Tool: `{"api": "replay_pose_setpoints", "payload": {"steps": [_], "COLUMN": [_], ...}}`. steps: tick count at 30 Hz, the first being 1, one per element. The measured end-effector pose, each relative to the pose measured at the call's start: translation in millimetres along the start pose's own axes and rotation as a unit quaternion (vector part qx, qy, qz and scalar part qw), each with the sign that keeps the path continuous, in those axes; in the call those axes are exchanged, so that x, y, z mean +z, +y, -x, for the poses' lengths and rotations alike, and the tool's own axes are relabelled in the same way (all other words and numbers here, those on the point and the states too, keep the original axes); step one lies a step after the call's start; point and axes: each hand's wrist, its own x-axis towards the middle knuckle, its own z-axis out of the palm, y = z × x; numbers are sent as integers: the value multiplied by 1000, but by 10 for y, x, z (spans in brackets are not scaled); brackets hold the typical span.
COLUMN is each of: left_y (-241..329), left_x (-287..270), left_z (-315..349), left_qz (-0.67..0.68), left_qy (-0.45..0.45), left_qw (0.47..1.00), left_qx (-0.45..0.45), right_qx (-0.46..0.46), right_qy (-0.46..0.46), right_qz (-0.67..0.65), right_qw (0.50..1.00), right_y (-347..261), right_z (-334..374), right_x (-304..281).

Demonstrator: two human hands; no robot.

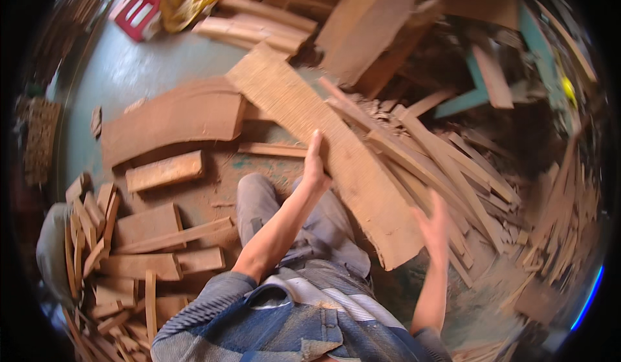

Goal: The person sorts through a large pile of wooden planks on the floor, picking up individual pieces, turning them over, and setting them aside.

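Note:
A long, rough-sawn wooden board (349, 161) lies aslant before me, its far end up to the left and its near end down to the right. My left hand (315, 164) grips its left edge around the middle, thumb on top and the other fingers hidden beneath. Beside the board's near right corner is my right hand (435, 223), blurred, with fingers stretched apart. Whether it touches the edge I cannot tell. Left of the board rests a wide curved wooden piece (174, 119), with a short wooden block (165, 171) just nearer to me.
Long wooden strips (446, 161) lie piled on the right. Stacked offcuts (142, 265) fill the near left. A thick timber (381, 25) rises at the back beside a green metal frame (479, 84). Far left stand a red-and-white container (136, 12) and a yellow plastic bag (187, 3).

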Motion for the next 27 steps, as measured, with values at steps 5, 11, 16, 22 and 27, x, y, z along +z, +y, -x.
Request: {"api": "replay_pose_setpoints", "payload": {"steps": [5,11,16,22,27], "left_y": [-424,-1110,-1840,-2207,-1652], "left_x": [153,493,726,1333,928], "left_z": [640,1465,1974,2189,1290], "left_qz": [-61,-203,-328,-450,-620], "left_qy": [-78,-180,-289,-519,-393], "left_qw": [995,958,883,720,679], "left_qx": [-12,-90,-171,-95,11], "right_qx": [-183,-38,37,80,81], "right_qy": [-95,-27,195,410,543], "right_qz": [-178,-360,-340,-326,-320], "right_qw": [962,932,919,848,773], "right_y": [-20,319,954,1314,1767], "right_z": [-414,430,1537,2241,2495], "right_x": [449,-129,-312,-698,-1081]}}
